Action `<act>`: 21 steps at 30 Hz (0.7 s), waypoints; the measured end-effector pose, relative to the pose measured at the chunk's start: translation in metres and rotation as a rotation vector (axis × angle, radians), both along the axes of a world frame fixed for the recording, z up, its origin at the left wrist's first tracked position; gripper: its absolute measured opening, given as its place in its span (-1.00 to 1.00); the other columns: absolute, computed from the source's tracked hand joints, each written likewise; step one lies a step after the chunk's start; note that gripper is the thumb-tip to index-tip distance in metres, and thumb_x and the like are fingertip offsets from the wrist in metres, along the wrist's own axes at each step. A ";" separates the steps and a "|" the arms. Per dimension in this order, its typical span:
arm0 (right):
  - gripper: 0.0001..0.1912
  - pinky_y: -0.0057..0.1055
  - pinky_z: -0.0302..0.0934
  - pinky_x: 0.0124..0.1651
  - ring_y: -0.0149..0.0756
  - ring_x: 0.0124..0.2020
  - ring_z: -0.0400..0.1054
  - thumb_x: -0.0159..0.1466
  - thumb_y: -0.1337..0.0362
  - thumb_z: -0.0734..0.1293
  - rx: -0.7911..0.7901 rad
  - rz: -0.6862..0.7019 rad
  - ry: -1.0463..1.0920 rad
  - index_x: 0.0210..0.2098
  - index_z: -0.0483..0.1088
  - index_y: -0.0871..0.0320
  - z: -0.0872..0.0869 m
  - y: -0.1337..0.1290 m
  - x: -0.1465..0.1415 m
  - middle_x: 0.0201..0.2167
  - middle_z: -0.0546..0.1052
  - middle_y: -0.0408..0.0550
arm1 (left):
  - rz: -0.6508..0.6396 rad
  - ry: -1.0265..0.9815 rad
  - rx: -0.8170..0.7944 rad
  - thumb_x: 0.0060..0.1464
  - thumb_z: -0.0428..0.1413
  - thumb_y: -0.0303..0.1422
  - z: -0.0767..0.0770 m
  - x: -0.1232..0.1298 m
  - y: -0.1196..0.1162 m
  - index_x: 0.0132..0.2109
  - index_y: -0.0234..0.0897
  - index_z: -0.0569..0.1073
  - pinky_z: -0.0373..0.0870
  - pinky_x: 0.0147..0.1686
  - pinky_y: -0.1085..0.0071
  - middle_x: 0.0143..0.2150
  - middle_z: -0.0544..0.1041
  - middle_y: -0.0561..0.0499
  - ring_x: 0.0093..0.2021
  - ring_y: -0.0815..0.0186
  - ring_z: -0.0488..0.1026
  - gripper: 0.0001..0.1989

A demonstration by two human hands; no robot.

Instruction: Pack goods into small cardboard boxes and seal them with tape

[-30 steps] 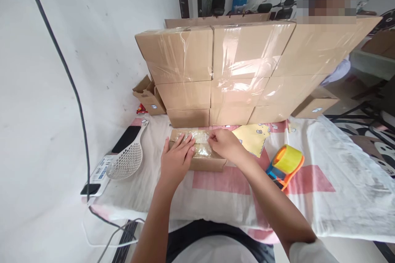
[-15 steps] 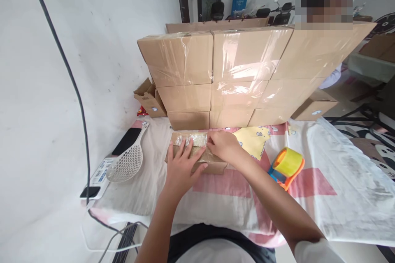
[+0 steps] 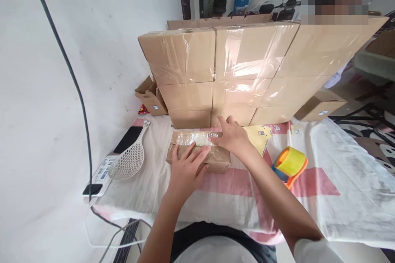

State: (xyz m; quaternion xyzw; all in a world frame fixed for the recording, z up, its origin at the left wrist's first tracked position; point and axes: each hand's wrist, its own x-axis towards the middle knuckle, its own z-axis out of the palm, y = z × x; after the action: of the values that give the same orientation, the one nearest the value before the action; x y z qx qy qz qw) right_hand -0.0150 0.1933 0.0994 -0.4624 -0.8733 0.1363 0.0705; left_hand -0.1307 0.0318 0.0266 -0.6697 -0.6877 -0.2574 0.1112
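A small cardboard box (image 3: pixel 217 166) lies on the cloth in front of me, with a strip of shiny clear packing tape (image 3: pixel 197 138) along its top. Flat on the box's top rests my left hand (image 3: pixel 189 168), its fingers spread. At the box's right end is my right hand (image 3: pixel 231 134), with thumb on the tape and fingers raised apart; nothing shows in its grip. To the right on the cloth sits a tape dispenser (image 3: pixel 290 164) in blue and orange with a yellow roll.
Stacked taped cartons (image 3: pixel 188 61) form a wall behind the box. A white slotted skimmer (image 3: pixel 129 160), a dark phone-like slab (image 3: pixel 128 139) and a white package (image 3: pixel 101 172) lie left. Open small cartons (image 3: pixel 154 98) stand at the back left. A person (image 3: pixel 339 0) is beyond the stack.
My right hand has opened from a pinch at the tape, its fingers now lifted and spread. My left hand has slid slightly toward me and right along the box. The view has shifted slightly.
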 end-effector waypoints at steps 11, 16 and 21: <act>-0.67 -0.37 0.25 -0.15 -0.25 -0.21 0.46 0.31 0.10 0.30 -0.118 -0.220 0.449 -0.01 0.47 0.10 -0.052 0.058 0.060 -0.17 0.57 -0.04 | -0.013 -0.040 0.065 0.37 0.02 -0.42 -0.010 0.012 0.003 0.21 -0.08 0.43 0.08 0.28 0.15 0.19 0.56 0.05 0.24 0.22 0.46 -0.66; -0.66 -0.37 0.24 -0.15 -0.20 -0.08 0.45 0.38 0.26 0.17 -0.153 -0.354 0.103 0.06 0.46 0.12 -0.064 0.078 0.098 -0.06 0.57 0.05 | 0.001 -0.028 0.028 0.36 0.03 -0.39 -0.006 0.000 0.001 0.13 -0.07 0.49 0.17 0.16 0.16 0.15 0.60 0.06 0.20 0.19 0.49 -0.72; -0.54 -0.28 0.27 -0.07 -0.11 0.01 0.45 0.30 0.45 0.20 -0.231 -0.350 -0.068 0.15 0.43 0.08 -0.096 0.070 0.077 0.14 0.40 0.15 | -0.005 0.017 0.012 0.36 0.03 -0.38 -0.008 -0.003 0.002 0.15 -0.07 0.47 0.14 0.16 0.15 0.17 0.58 0.03 0.21 0.18 0.47 -0.71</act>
State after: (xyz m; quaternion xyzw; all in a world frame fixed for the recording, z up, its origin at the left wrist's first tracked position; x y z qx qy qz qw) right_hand 0.0618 0.2630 0.0031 -0.6164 -0.7601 0.2056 0.0099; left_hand -0.1342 0.0334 0.0190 -0.6731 -0.6834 -0.2559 0.1204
